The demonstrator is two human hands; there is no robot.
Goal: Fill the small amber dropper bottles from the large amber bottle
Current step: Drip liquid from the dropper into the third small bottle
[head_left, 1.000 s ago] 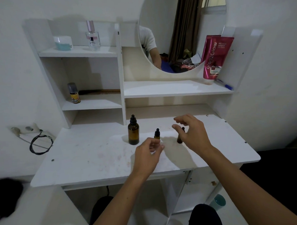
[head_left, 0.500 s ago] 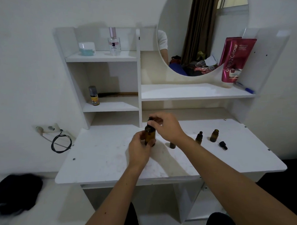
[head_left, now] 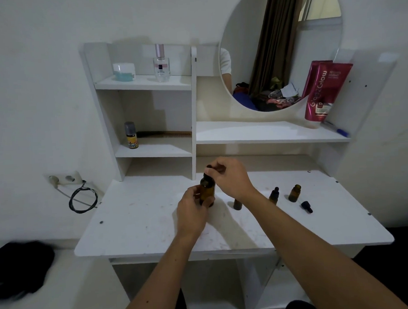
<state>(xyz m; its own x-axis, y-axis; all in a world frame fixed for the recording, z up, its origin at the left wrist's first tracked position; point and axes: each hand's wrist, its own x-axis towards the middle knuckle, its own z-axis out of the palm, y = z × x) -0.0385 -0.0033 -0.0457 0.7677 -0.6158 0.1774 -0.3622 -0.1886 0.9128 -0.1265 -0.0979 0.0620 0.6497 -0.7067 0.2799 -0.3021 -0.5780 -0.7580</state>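
Note:
The large amber bottle (head_left: 207, 189) stands on the white table (head_left: 140, 222), near its middle. My left hand (head_left: 193, 211) wraps around its body. My right hand (head_left: 232, 177) pinches the black dropper cap (head_left: 209, 171) at the bottle's top. To the right stand three small amber bottles: one (head_left: 237, 203) partly hidden behind my right forearm, one (head_left: 274, 195) with its black dropper cap on, one (head_left: 294, 193) uncapped. A loose black dropper cap (head_left: 306, 207) lies beside the uncapped one.
Shelves rise at the table's back, holding a perfume bottle (head_left: 161, 64), a white jar (head_left: 124, 71), a small spray can (head_left: 131, 135), a comb (head_left: 164, 134), a pink tube (head_left: 324, 90) and a pen (head_left: 337, 130). A round mirror (head_left: 280, 46) hangs above. A wall socket with cable (head_left: 81, 194) is on the left.
Both hands moved from the small bottles onto the large bottle: left around its body, right on its cap. The view shifted left, bringing the small bottles on the right into sight.

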